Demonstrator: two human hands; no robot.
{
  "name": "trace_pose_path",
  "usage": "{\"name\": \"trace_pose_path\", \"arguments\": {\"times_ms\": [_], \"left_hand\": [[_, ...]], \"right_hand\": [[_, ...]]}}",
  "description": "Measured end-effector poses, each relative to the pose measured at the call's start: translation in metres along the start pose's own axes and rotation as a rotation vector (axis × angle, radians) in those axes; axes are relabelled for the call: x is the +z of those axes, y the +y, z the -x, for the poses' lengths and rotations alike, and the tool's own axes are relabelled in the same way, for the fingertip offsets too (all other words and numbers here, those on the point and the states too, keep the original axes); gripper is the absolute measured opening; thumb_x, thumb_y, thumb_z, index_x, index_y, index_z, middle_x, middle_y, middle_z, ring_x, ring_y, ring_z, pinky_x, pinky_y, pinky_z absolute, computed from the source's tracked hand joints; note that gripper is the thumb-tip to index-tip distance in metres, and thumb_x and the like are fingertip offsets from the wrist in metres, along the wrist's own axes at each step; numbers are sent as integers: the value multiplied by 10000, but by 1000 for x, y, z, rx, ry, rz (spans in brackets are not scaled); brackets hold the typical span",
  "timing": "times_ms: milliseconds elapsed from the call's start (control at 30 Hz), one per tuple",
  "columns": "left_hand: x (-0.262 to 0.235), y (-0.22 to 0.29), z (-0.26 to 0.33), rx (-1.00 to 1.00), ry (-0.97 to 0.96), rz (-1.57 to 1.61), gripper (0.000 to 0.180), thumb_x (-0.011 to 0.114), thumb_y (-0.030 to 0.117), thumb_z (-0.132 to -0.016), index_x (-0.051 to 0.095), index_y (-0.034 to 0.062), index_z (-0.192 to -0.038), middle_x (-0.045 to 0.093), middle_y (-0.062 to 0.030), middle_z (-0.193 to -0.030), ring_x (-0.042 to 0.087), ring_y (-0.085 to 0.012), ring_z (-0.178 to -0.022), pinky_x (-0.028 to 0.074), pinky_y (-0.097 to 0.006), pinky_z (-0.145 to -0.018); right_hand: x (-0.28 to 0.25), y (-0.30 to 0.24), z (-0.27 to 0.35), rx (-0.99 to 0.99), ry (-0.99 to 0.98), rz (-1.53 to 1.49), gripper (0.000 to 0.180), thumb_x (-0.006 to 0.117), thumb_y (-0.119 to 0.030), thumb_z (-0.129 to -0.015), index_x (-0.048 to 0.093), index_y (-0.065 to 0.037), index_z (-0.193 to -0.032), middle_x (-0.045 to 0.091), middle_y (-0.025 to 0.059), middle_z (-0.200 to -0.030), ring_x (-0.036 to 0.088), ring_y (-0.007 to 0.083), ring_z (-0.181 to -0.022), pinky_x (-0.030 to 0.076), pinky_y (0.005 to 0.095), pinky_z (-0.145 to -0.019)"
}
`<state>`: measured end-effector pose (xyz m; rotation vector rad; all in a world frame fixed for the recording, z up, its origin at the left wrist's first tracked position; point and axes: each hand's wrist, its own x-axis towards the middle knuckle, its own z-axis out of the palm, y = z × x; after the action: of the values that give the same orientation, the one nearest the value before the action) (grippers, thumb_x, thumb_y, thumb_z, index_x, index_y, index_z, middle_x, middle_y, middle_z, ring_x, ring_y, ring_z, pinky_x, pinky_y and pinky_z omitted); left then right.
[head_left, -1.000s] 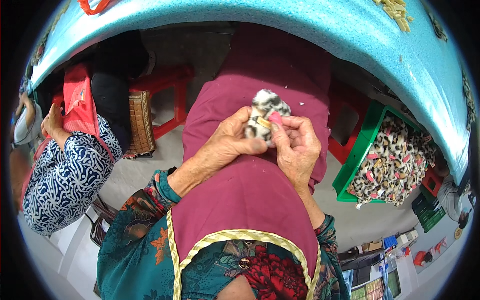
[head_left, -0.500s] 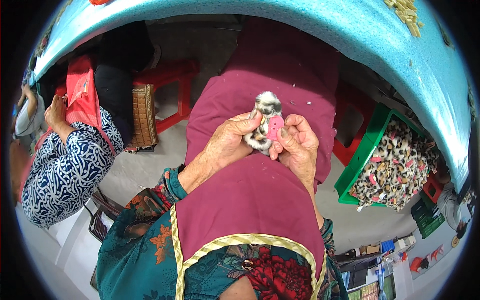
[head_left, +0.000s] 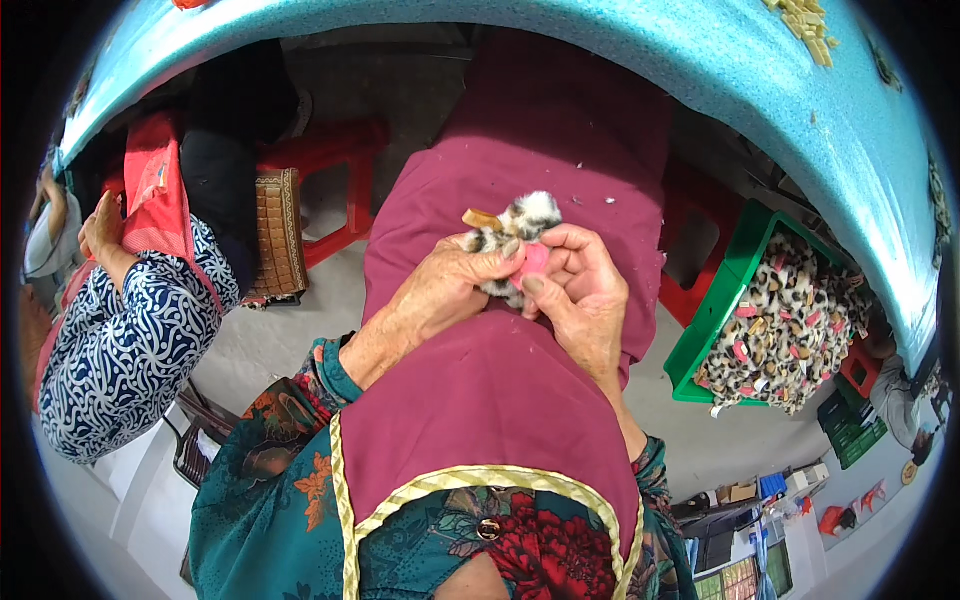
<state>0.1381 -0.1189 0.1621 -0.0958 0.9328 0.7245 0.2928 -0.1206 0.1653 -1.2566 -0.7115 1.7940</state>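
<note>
Both hands working over maroon lap: left hand cupping leopard-print plush piece from below, steadying it; right hand pinching its pink part. Green crate of similar pieces sitting within right-side reach.

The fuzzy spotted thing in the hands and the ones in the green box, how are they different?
The fuzzy spotted piece is a single one, pinched between the left hand and right hand over the lap; the spotted pieces in the green crate are many, heaped loosely on one another. The held piece is being handled; the heaped pieces lie untouched beside the person. Both have pale fur with dark spots and a pink part.
</note>
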Motion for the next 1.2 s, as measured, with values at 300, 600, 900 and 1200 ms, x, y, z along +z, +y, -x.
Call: {"name": "trace_pose_path", "arguments": {"times_ms": [300,600,900,1200], "left_hand": [[3,2,2,-8,60,-403,285,664,244,-848,649,10,-1012,645,-10,-890,567,-73,-803,458,-227,-734],[-3,-5,1,-23,-195,-383,284,673,260,-840,651,34,-1011,648,0,-838,579,-68,-805,473,-214,-717],[5,0,-1,-187,108,-241,348,657,283,-849,615,-17,-1019,648,-67,-909,614,-133,-821,515,-276,-744],[11,-10,9,-66,109,89,332,557,217,-914,530,-24,-1140,601,-79,-1036,591,-183,-954,474,-361,-893]], "right_hand": [[2,7,-21,-134,140,329,313,499,-274,-952,587,7,-844,521,11,-640,460,78,-624,407,255,-582],[-5,18,-47,-528,136,568,245,555,-90,-881,510,-2,-656,396,74,-501,371,129,-397,311,303,-397],[-2,7,-47,-222,248,361,259,544,-232,-916,596,-3,-807,563,21,-623,492,82,-565,409,234,-528],[-1,29,-30,-19,206,378,334,568,-205,-907,471,-8,-655,388,-7,-567,342,81,-552,330,278,-482]]}}
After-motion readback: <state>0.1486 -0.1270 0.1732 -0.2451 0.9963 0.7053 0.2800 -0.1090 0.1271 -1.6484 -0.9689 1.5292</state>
